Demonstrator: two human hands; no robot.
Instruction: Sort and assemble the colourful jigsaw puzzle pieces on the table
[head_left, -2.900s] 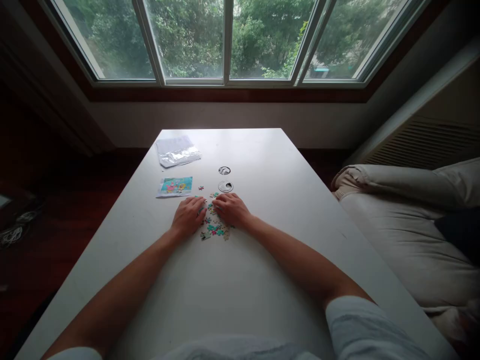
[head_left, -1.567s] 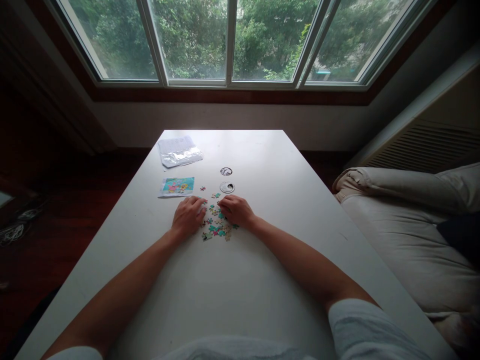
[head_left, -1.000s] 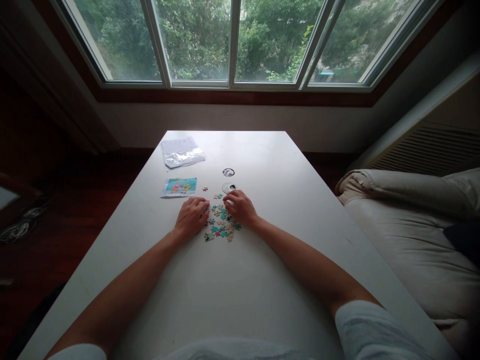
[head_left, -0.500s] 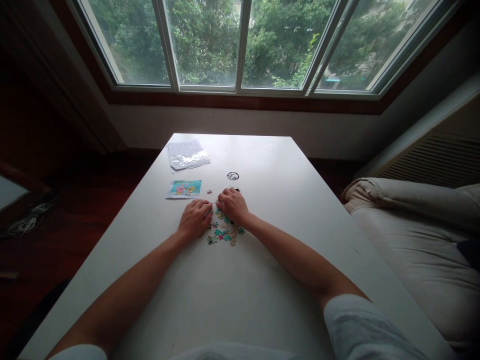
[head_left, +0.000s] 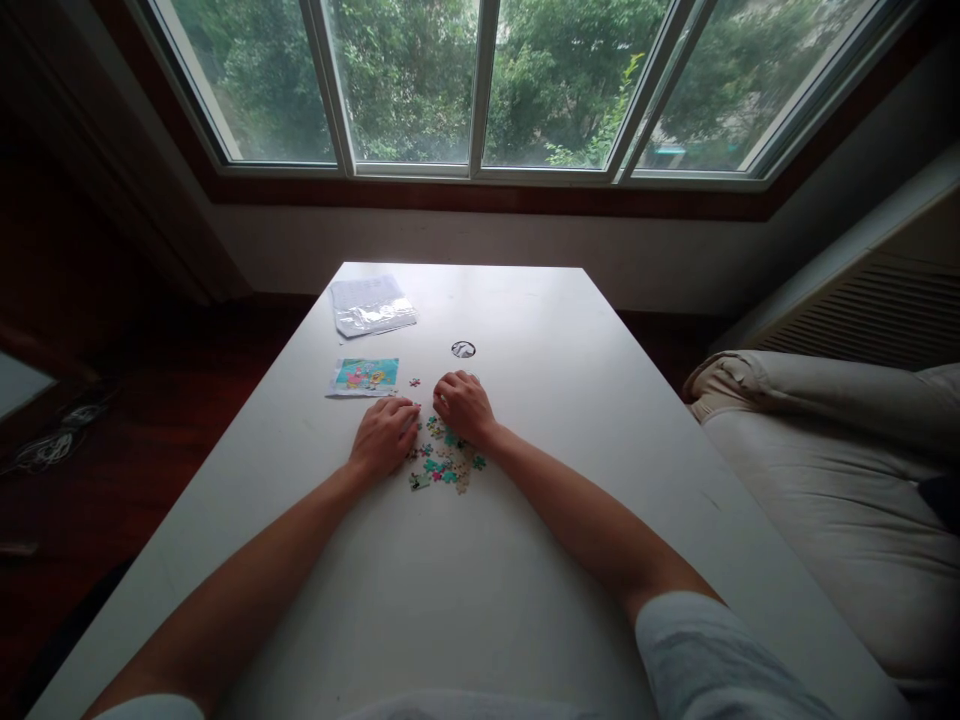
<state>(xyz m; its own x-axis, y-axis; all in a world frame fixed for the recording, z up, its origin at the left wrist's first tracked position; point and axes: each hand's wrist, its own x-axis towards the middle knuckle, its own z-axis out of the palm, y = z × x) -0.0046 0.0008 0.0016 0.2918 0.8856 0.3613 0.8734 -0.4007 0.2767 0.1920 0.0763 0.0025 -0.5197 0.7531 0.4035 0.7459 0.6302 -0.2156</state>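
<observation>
From here I see one white table (head_left: 480, 590). One clear plastic bag (head_left: 371, 306) lies by the tabletop's far left corner. The left hand (head_left: 384, 434) and right hand (head_left: 465, 408) have curled fingers; I can't tell what they hold. One cartoon picture card (head_left: 367, 375) lies toward the left edge. One round black-and-white picture (head_left: 463, 349) shows nearer the far edge. Jigsaw pieces (head_left: 449, 476), too bunched to count, lie midway between the side edges. One piece (head_left: 415, 382) sits apart. They look light and stiff; pinch their sides.

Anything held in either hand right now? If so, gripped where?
Can't tell: the left hand rests beside the puzzle pieces, the right hand is curled near them, and any grip point is hidden.
</observation>
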